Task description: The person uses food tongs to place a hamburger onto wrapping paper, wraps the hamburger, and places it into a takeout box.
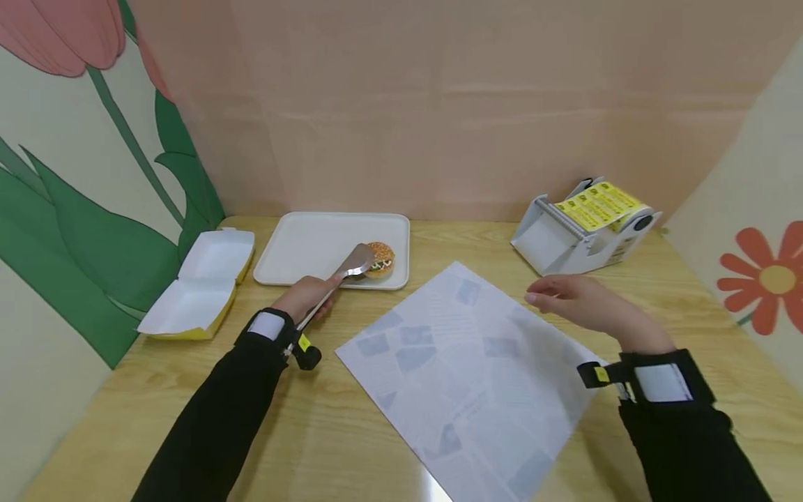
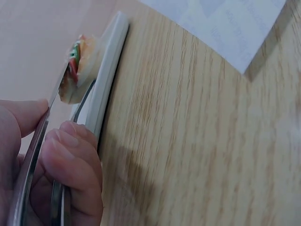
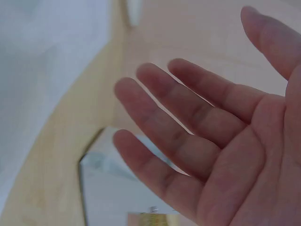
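My left hand (image 1: 309, 296) grips a pair of metal tongs (image 1: 356, 260) over the front edge of a white tray (image 1: 320, 240). At the tongs' tips is a small burger (image 1: 380, 258) with a seeded bun, on the tray's right side. In the left wrist view the burger (image 2: 81, 66) sits between the two tong blades (image 2: 35, 150); whether it touches the tray cannot be told. My right hand (image 1: 586, 307) hovers empty above the right edge of a printed paper sheet (image 1: 452, 369). Its fingers are spread and gently bent in the right wrist view.
An opened yellow-and-white cardboard box (image 1: 203, 286) stands left of the tray. At the back right is a white dispenser (image 1: 558, 244) with a roll of yellow labels (image 1: 599, 206). A pinkish-brown backdrop (image 1: 439, 125) rises behind the wooden table (image 1: 326, 439).
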Motion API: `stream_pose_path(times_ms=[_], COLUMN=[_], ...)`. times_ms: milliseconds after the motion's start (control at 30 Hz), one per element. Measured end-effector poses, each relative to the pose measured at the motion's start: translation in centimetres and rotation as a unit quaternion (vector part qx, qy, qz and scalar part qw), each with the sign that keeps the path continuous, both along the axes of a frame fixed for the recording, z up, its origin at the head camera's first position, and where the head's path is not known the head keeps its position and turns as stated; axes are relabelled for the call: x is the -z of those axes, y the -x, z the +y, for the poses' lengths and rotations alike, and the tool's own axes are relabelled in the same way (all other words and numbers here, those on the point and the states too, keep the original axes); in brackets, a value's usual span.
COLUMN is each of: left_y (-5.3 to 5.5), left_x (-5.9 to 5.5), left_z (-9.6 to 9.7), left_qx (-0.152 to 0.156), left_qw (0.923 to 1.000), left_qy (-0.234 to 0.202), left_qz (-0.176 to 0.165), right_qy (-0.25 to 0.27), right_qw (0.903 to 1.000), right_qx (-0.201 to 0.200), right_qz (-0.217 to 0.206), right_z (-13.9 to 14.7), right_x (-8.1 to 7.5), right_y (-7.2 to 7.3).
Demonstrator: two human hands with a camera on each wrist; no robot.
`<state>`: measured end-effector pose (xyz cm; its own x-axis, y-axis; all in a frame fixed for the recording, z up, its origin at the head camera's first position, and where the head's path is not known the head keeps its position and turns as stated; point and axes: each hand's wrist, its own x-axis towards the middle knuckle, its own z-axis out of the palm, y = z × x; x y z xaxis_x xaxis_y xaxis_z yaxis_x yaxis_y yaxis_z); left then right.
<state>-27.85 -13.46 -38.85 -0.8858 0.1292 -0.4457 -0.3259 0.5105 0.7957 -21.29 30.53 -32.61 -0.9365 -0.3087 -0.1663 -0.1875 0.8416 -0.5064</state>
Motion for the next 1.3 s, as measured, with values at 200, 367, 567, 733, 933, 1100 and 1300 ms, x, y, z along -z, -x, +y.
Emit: stream_pose_path(times_ms=[200, 367, 567, 733, 933, 1100, 1300], left_y=[-0.9, -3.1, -7.2, -8.9, -9.5, -9.5, -9.2], left_x=[-0.2, -2.1, -3.2, -2.4, -1.5, -0.9, -0.5], left_z=[0.4, 2.4, 5.6, 7.8, 8.3, 8.3, 8.7], left_qx=[0.026, 0.104, 0.223, 0.276, 0.278, 0.268, 0.272], left_qw=[0.9988, 0.9913, 0.9707, 0.9586, 0.9590, 0.9612, 0.9604], left_qy=[-0.031, -0.056, -0.057, -0.047, -0.016, 0.020, 0.021], left_qz=[0.026, 0.059, 0.070, 0.054, 0.053, 0.062, 0.054], right_qy=[-0.015, -0.032, -0.050, -0.054, -0.046, -0.046, -0.050], right_qw=[0.9994, 0.9995, 0.9978, 0.9967, 0.9973, 0.9977, 0.9976], right_qx=[0.030, 0.001, -0.028, -0.030, -0.031, -0.032, -0.031], right_qz=[0.013, 0.005, 0.032, 0.052, 0.048, 0.038, 0.037], right_z=[0.0, -0.2, 0.4, 1.1, 0.9, 0.3, 0.0], right_x=[3.1, 3.6, 3.0, 2.8, 3.3, 3.8, 3.7], right_y=[1.2, 0.3, -1.1, -1.8, -1.8, -1.5, -1.6])
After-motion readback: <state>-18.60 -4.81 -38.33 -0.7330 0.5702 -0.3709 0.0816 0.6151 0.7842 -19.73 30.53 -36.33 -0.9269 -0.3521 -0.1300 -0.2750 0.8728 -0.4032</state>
